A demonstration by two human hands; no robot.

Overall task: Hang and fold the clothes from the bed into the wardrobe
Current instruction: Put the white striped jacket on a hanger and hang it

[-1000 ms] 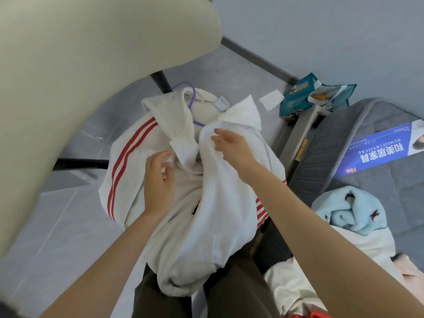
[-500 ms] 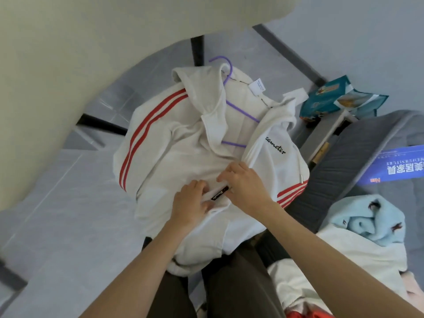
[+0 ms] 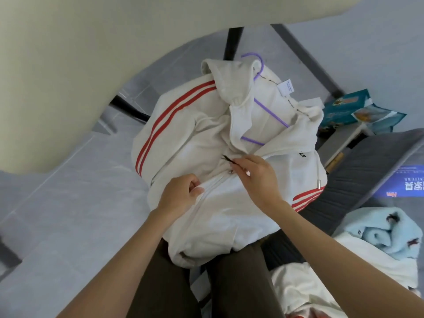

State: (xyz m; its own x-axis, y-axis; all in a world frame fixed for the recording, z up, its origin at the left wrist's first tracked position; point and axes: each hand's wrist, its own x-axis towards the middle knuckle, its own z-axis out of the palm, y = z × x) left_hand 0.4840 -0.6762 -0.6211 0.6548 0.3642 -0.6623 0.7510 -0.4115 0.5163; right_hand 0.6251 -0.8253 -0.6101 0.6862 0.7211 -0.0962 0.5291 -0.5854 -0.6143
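Left hand (image 3: pixel 177 195) pinches a fold of the white jacket (image 3: pixel 183 138) beside its closed zip line, fingers curled into the cloth, while the right hand (image 3: pixel 259 177) holds the thin black zip pull (image 3: pixel 228 159) between thumb and fingertips, just above and to the right. At the far left, a cream panel (image 3: pixel 68 65) fills the upper corner over a grey floor (image 3: pixel 68 203). The jacket lies spread across the person's lap in dark trousers (image 3: pixel 165 283), with its red-striped sleeve towards the left and its lower front zipped. A purple hanger (image 3: pixel 269 109) sits inside its open collar, the hook poking out at the top beside the hood, and a white label (image 3: pixel 286 87) shows at the neck. To the right, a teal snack bag (image 3: pixel 358 109) lies by the head edge of the grey bed (image 3: pixel 371 161). A blue leaflet (image 3: pixel 410 182) rests on the bed at the right edge, and a light blue garment (image 3: pixel 378 230) lies bundled on white clothes (image 3: pixel 298 285) at the bed's near edge.
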